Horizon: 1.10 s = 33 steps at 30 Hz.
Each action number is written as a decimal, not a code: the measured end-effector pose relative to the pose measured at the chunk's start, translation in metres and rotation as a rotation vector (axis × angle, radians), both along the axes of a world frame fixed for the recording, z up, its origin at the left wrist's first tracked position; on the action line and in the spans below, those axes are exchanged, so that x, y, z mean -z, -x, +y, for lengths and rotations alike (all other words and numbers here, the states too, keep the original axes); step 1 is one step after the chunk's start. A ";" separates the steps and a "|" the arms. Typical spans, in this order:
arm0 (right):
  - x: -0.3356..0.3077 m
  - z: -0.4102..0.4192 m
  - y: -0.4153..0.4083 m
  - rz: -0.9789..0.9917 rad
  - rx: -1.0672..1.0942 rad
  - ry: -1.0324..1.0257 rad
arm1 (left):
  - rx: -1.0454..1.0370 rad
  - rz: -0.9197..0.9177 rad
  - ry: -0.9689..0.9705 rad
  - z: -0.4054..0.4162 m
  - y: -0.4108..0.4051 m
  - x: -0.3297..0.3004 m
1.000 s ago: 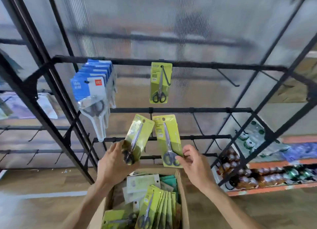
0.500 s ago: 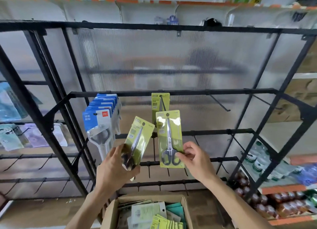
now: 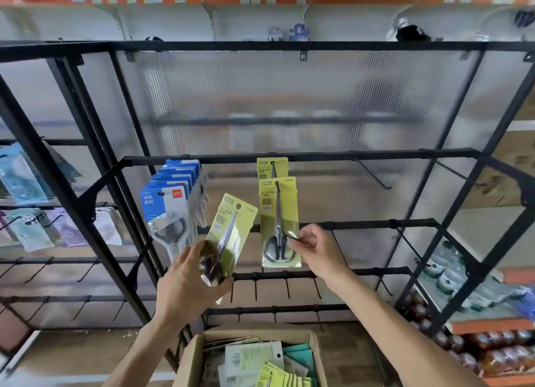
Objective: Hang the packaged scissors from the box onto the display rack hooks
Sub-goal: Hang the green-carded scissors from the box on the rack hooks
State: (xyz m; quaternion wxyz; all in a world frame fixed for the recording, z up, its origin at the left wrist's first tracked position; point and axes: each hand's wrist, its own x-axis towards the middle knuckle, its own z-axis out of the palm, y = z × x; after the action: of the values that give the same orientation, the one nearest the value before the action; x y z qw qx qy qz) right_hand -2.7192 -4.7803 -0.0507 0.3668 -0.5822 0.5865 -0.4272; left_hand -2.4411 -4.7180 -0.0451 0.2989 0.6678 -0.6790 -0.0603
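Fingers of the right hand (image 3: 314, 249) pinch a yellow scissors pack (image 3: 279, 223) upright in front of another pack hanging (image 3: 272, 168) on the black rack (image 3: 318, 156); the left hand (image 3: 188, 285) grips a second, tilted pack (image 3: 228, 236) by its lower end. Below sits the cardboard box (image 3: 191, 357) holding more packs. Blue packages (image 3: 170, 195) hang just left

"SCISSORS" and "GRIP" on both held yellow scissors packs (image 3: 279, 212) (small print unreadable); "deli" on blue packs (image 3: 165, 197).
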 end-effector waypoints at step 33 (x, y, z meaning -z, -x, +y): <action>-0.004 -0.010 -0.015 0.177 -0.416 -0.096 | -0.049 -0.084 -0.130 -0.006 0.014 0.015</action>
State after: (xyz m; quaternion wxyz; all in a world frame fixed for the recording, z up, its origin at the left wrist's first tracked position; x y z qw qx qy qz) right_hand -2.7047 -4.7906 -0.0472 0.4213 -0.7077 0.5034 -0.2612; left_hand -2.4553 -4.7244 -0.0606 0.2273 0.7042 -0.6691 -0.0688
